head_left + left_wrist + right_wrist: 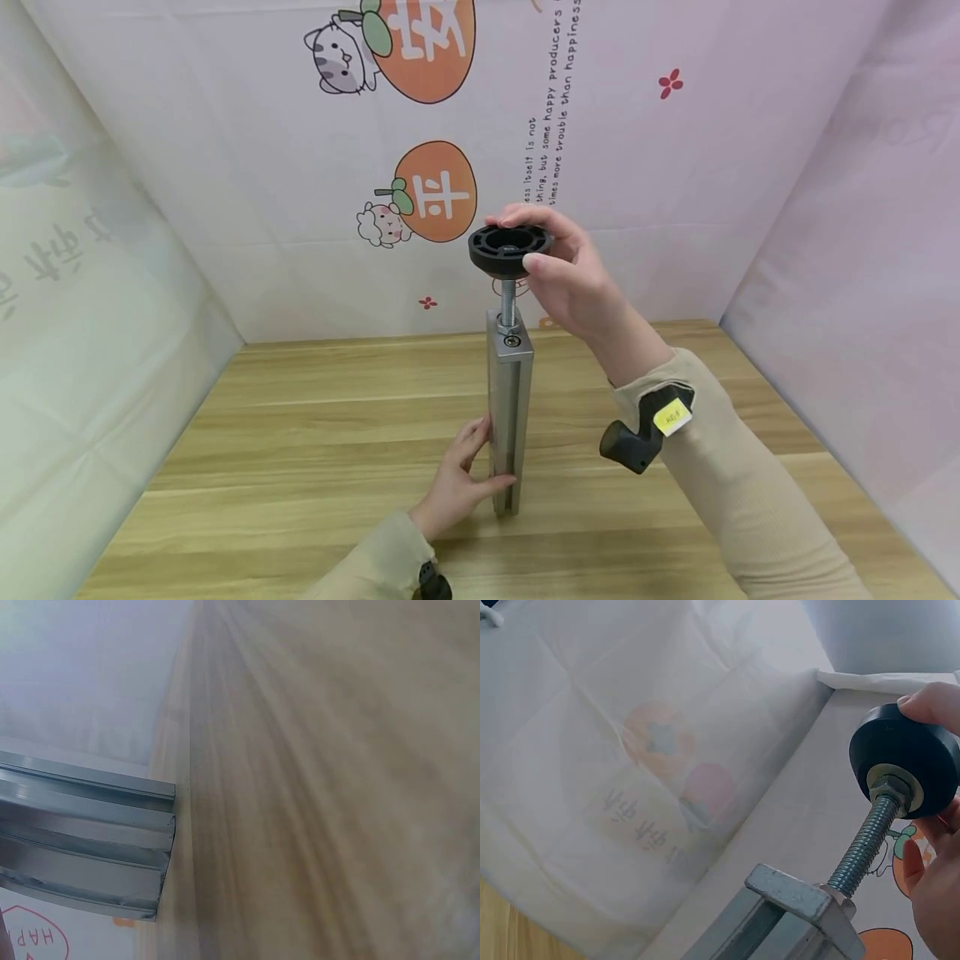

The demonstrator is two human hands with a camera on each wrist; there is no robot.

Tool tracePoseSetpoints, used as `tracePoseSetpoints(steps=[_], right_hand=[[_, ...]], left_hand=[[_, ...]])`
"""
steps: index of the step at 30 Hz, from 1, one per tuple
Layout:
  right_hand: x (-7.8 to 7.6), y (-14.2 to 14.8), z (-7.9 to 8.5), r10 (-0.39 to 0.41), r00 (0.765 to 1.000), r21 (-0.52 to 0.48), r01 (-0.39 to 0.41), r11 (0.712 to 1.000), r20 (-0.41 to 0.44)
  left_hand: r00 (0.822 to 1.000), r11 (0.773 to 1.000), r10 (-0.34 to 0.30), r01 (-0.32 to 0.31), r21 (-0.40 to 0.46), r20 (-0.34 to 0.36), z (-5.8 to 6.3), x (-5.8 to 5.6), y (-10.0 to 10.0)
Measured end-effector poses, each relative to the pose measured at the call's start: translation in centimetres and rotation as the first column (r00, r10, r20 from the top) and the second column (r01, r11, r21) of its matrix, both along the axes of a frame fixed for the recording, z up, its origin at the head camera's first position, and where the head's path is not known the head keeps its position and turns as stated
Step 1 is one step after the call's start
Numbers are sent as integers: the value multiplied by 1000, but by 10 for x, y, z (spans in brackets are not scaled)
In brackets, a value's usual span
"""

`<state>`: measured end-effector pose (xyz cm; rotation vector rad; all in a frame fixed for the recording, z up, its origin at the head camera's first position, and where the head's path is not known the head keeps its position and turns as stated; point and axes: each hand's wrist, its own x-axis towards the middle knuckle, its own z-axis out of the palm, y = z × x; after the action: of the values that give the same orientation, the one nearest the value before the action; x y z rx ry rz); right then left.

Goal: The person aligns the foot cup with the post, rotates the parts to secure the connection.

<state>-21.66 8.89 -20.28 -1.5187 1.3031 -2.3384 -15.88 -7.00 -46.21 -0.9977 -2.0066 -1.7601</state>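
A slotted aluminium profile [510, 417] stands upright on the wooden table, its lower end at the boards in the left wrist view. From its top plate [513, 346] rises a threaded rod [508, 300] with a nut [508, 327] at its base. The rod carries a round black levelling foot [498, 265], ribbed and hollow on the upper side. My right hand [573, 275] grips the foot's rim, thumb in front and fingers behind. Lower down, my left hand [457, 483] holds the profile between thumb and fingers. Another nut [891, 791] sits against the foot in the right wrist view.
The wooden table [337, 417] spreads around the profile. Behind it hangs a white printed cloth [262, 167] with orange fruit and lettering, and more cloth closes both sides. A black wrist mount [637, 437] with a yellow label sits on the right sleeve [750, 483].
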Motion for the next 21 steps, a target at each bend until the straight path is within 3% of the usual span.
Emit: tracePoseSetpoints(steps=[5,8,10,12,14,19,21], right_hand=[[12,-1,4,-223,974,41,225,974,-35],[19,-3,6,-349,930,53,357,933,-119],[22,-4,6,-430,884,42,444,895,-185],[25,-6,6,-507,824,25,530,848,-252],[26,-7,5,-583,747,2,616,788,-319],[28,-10,4,-726,497,-85,795,600,-475],[28,-12,4,-754,411,-138,827,544,-513]], left_hand=[[999,1000,-19,19,11,-33,-1,-1,1],[998,1000,-27,28,12,-60,-1,-2,1],[998,999,-28,29,14,-62,0,-2,1],[999,999,-29,30,22,-41,0,-1,1],[999,999,-26,26,24,-25,1,-1,1],[999,1000,-9,10,14,-37,1,0,2],[999,1000,-10,11,16,-40,1,0,2]])
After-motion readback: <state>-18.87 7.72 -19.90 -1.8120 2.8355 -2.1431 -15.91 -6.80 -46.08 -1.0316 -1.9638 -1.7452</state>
